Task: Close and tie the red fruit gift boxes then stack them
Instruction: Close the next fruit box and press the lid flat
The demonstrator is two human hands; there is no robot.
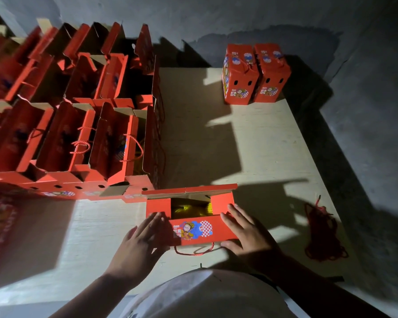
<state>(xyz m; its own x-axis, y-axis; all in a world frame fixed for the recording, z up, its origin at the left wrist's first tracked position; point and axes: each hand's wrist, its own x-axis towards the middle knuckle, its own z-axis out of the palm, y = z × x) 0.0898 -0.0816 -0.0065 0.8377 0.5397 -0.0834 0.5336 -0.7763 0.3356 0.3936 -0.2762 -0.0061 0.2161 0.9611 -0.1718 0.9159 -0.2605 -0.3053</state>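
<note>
Here the left hand lies flat, fingers straight, on the left end of the box; the right hand presses the right end likewise, thumb at the near edge. The box sits on the cardboard sheet, top partly open, something yellow inside, its cord trailing in front. Open boxes crowd the left. Two closed boxes stand together far off. Loose cords lie to the right.
</note>
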